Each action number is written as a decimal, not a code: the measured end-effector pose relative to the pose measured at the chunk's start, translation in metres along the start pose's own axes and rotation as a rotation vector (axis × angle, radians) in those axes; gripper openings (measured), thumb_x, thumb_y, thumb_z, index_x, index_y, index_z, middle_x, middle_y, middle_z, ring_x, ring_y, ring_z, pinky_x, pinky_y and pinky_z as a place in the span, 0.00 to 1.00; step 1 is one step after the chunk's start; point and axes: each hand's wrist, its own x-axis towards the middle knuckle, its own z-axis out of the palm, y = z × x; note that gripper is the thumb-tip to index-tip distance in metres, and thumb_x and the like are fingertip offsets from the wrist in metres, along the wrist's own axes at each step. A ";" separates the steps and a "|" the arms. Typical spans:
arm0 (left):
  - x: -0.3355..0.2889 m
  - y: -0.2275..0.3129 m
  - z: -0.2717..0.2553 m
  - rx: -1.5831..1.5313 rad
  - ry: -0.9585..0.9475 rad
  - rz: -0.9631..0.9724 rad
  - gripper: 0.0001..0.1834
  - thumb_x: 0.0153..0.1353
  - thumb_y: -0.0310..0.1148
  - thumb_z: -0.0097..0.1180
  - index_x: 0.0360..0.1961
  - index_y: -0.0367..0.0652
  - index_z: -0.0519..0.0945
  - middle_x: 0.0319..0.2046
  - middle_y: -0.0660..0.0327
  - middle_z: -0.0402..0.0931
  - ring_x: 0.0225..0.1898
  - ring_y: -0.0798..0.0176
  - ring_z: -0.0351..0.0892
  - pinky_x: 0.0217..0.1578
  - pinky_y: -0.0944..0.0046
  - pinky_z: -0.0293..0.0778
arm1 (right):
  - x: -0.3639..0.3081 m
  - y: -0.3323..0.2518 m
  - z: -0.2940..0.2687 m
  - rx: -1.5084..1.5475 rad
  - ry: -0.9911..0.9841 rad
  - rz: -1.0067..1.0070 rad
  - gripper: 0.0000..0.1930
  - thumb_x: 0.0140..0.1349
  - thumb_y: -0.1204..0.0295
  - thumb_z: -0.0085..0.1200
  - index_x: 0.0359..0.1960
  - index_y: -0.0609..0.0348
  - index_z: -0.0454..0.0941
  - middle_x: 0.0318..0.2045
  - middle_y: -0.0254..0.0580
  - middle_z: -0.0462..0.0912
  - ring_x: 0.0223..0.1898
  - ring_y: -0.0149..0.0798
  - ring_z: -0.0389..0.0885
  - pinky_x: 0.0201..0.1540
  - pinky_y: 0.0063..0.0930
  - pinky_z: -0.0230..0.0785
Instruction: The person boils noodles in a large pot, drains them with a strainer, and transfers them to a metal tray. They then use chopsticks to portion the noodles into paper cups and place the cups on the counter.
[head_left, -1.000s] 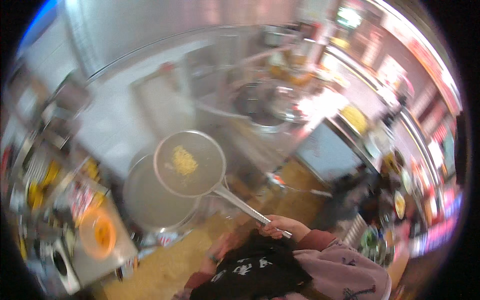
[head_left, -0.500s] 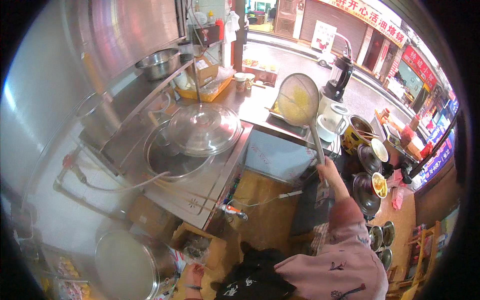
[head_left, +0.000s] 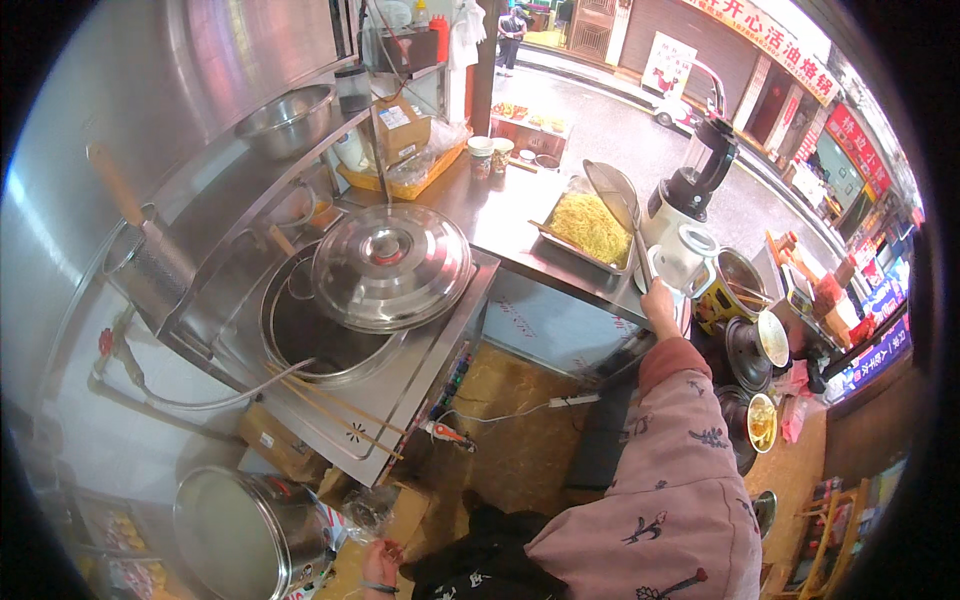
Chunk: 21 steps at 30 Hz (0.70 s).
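Observation:
My right hand [head_left: 660,308] is closed around the long handle of a round mesh strainer [head_left: 612,192]. The strainer leans on its side over the right edge of a metal tray [head_left: 582,222] of yellow noodles [head_left: 590,228] on the far counter. A white blender base [head_left: 672,205] and a clear jug [head_left: 695,255] stand close to its right. Down at the lower left, my left hand [head_left: 381,563] hangs with loosely curled fingers and nothing visible in them. Nearest to it are an open cardboard box [head_left: 408,515] and a big steel pot of cloudy liquid [head_left: 228,535].
A large pot [head_left: 285,335], partly covered by a steel lid [head_left: 392,262], sits on the left stove; long chopsticks [head_left: 345,415] lie before it. Bowls on dark pots [head_left: 745,345] line the right side. Paper cups [head_left: 480,158] stand on the far counter.
My right hand has drawn the strainer nearer and turned it from facing me to edge-on, so the noodle tray behind it shows. The view has shifted; my left hand remains low.

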 end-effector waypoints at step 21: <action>-0.085 0.011 -0.051 0.186 -0.008 0.095 0.12 0.57 0.37 0.47 0.37 0.42 0.72 0.34 0.61 0.74 0.34 0.66 0.73 0.37 0.67 0.70 | -0.387 -0.203 -0.085 0.893 -1.444 -0.140 0.18 0.46 0.74 0.48 0.42 0.63 0.68 0.15 0.28 0.67 0.13 0.21 0.61 0.15 0.13 0.53</action>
